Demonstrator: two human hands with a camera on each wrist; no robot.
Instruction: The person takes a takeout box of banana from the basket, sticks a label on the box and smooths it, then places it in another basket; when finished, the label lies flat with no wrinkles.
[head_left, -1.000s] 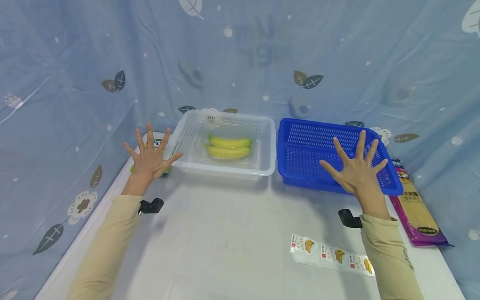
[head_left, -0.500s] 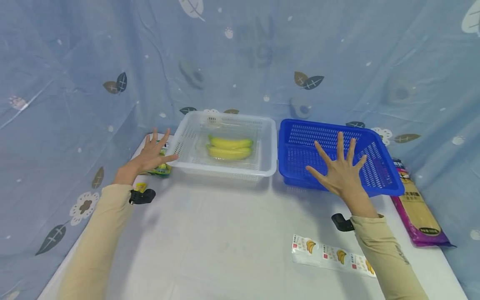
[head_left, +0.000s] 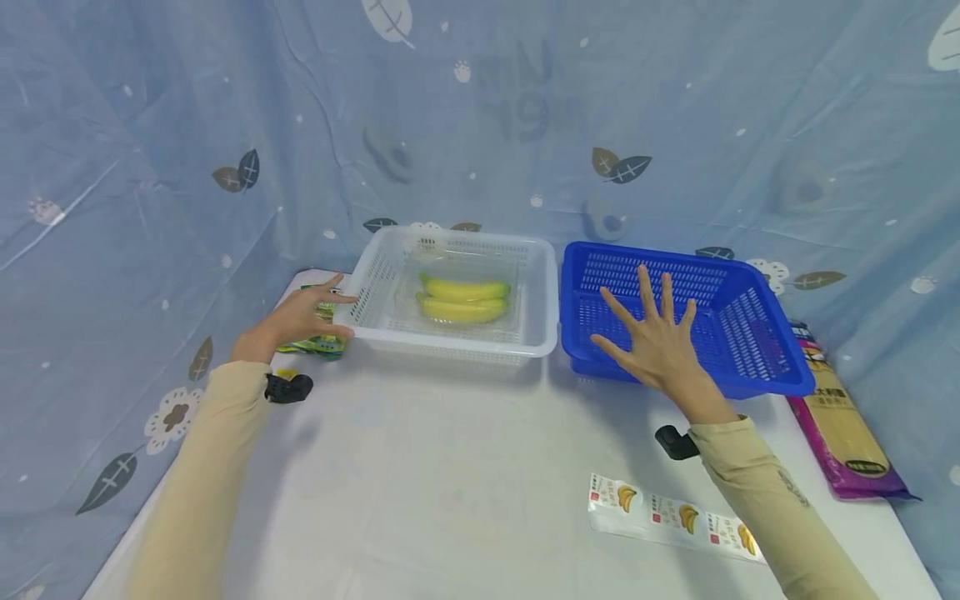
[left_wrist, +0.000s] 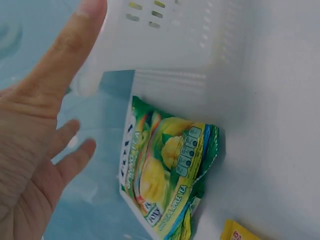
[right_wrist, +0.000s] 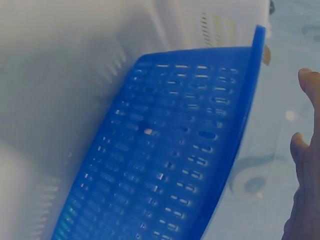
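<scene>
My left hand [head_left: 298, 317] is at the left end of the white basket [head_left: 442, 337], its thumb and fingers extended by the rim; whether they touch it I cannot tell. Inside that basket, a clear plastic package holds yellow bananas [head_left: 463, 311]. Below the left hand lies a green and yellow tea packet [left_wrist: 167, 170]. My right hand [head_left: 660, 354] hovers over the front of the blue basket [head_left: 772, 387], fingers spread, holding nothing. In the right wrist view the fingers appear at the right edge, apart from the blue rim.
A strip of banana labels [head_left: 675, 518] lies at the front right, partly under the right forearm. The purple and yellow pasta bag [head_left: 851, 425] stands right of the blue basket. A small yellow packet [left_wrist: 237, 231] lies near the left wrist. A patterned blue curtain [head_left: 480, 125] surrounds the table.
My left hand has turned and reached toward the white basket's left end, its spread fingers drawing nearer together. The right hand has moved left over the blue basket, still spread.
</scene>
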